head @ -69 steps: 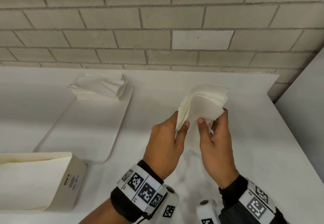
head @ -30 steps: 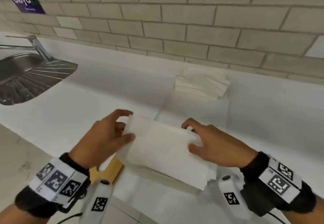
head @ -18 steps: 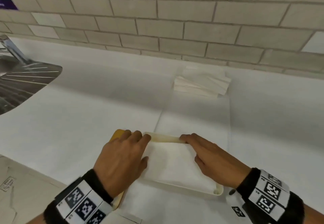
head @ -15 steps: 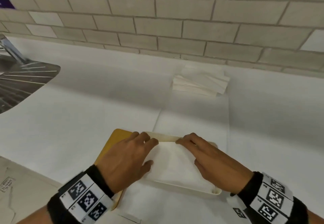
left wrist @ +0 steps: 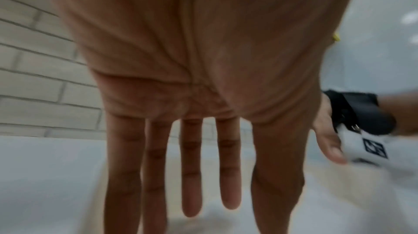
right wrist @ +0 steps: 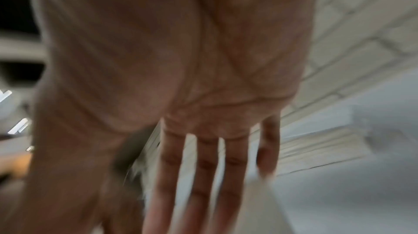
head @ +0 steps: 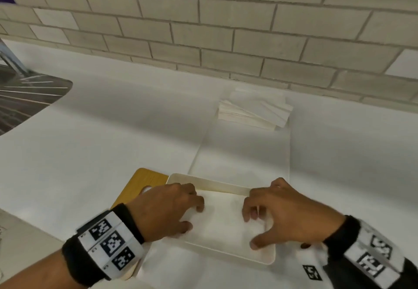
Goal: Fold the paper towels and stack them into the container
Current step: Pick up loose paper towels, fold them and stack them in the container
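Now the folded paper towels (head: 222,227) lie flat inside the white container (head: 260,258), where half a second ago both hands were pressing them down with flat fingers at the far rim. Both hands have since drawn back toward the person and lifted, so this bundle looks delivered and, in my judgement, the next job is to fetch more sheets.

At about 8 o'clock from the container sits the left hand (head: 168,209), palm down, its fingers loosely bent with the tips near or just touching the towels' left edge; it grips nothing, and the left wrist view shows the fingers (left wrist: 191,175) long and spread. Under its wrist a yellow-brown board (head: 144,181) pokes out from beneath the container.

At 3 o'clock the right hand (head: 287,215) hovers in a loose claw, thumb reaching toward the near rim, fingertips curled above the towels' right side, nothing held. Its wrist view is blurred but shows straight, parted fingers (right wrist: 204,175).

Farther off at 12 o'clock, a stack of unfolded paper towels (head: 254,111) waits on a flat white tray (head: 244,152) on the table (head: 113,141).
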Motion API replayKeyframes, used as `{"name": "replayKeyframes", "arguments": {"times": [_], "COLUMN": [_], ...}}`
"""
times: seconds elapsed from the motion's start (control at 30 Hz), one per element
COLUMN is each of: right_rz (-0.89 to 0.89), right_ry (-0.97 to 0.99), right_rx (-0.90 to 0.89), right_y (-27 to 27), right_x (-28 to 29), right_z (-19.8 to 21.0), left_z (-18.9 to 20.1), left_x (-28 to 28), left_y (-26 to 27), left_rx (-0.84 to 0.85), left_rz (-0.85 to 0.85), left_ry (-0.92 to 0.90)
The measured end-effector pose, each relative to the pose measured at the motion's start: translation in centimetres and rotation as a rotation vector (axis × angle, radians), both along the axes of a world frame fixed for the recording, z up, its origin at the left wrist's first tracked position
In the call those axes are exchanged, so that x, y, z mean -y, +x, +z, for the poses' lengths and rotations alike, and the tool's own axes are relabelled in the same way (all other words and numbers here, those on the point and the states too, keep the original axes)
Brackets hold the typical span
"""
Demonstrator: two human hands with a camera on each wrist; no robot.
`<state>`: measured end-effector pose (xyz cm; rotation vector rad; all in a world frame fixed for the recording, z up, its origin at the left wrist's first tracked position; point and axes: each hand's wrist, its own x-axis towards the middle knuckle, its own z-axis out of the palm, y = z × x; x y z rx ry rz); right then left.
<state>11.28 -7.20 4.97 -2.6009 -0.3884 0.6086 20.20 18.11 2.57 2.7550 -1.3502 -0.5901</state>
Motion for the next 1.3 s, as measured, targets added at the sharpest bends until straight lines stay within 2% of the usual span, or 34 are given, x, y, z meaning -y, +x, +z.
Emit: {"name": "replayKeyframes", "arguments": {"times": [0.03, 0.1, 0.17, 0.23, 0.3, 0.4, 0.5, 0.6, 0.8, 1.03, 1.23, 1.3], "right_rz": [-0.080, -0.322, -0.610, -0.852, -1.027, -1.169, -1.192, -1.190, -1.211, -1.252, -1.155, -1.144], "right_ry": [0.176, 0.396, 0.434, 0.439, 0.508, 0.613, 0.622, 0.627, 0.717, 0.885, 0.968, 0.996], "right_rx": [-0.017, 0.134, 0.239, 0.186, 0.085, -0.006, 0.001, 0.115, 0.263, 0.353, 0.337, 0.334], "right_y": [0.7, 2.7, 5.7, 8.9, 11.4, 13.7, 15.6, 16.7, 17.1, 17.2, 17.2, 17.3], "right_x": [0.9, 3.7, 6.9, 10.1, 12.3, 13.4, 12.9, 12.3, 12.0, 12.0, 11.8, 11.5], "right_z": [0.9, 1.8, 1.1, -0.8, -3.1, -6.0, -7.6, -8.6, -9.3, -9.0, -9.1, -9.1], "left_z": [0.6, 2.2, 3.7, 4.3, 4.0, 3.0, 2.0, 1.3, 0.4, -1.0, -1.2, -1.1], "left_x": [-0.5, -1.3, -2.2, -2.9, -3.4, -3.9, -3.4, -0.9, 6.8, 13.3, 16.8, 17.4], "left_y": [0.8, 3.1, 5.4, 7.6, 9.7, 12.7, 15.7, 18.1, 22.3, 26.2, 26.5, 26.3], "left_rx": [-0.034, -0.049, -0.024, 0.016, 0.031, 0.032, 0.004, -0.002, -0.116, -0.425, -0.491, -0.448], "left_rz": [0.032, 0.138, 0.306, 0.444, 0.542, 0.626, 0.691, 0.724, 0.604, 0.788, 0.811, 0.845], "left_ry": [-0.054, -0.234, -0.438, -0.565, -0.579, -0.534, -0.451, -0.423, -0.337, -0.544, -0.609, -0.608]}}
